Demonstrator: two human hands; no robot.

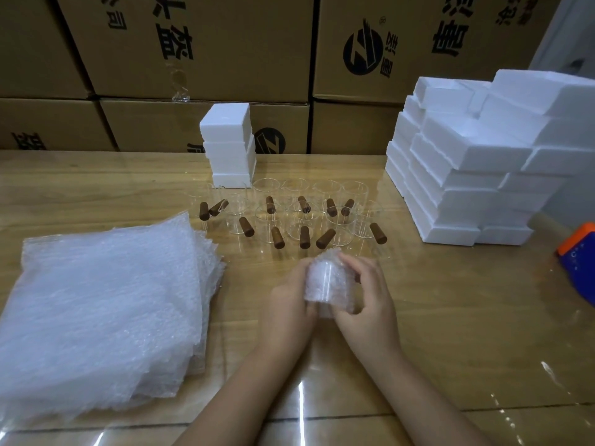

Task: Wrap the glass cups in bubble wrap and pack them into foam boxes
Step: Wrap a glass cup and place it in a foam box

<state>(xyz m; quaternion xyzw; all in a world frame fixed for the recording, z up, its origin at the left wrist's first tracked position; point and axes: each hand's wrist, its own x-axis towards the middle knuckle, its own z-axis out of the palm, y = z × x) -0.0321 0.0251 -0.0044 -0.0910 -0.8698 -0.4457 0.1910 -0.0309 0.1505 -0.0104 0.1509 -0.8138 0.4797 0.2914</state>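
The left hand and right hand grip the wrapped cup, axis pointing away.

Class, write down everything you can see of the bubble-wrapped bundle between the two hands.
The small bundle of clear bubble wrap looks roughly cylindrical and stands about upright; a clear cup wall seems to show through. The left hand and right hand curl round its sides, holding it over the glossy wooden table.

We see large black Chinese characters printed upside down on the cardboard cartons; only 公司 on the upper left carton reads clearly. A round black logo with a slanted Z-like stroke marks one carton, and a second logo sits lower.
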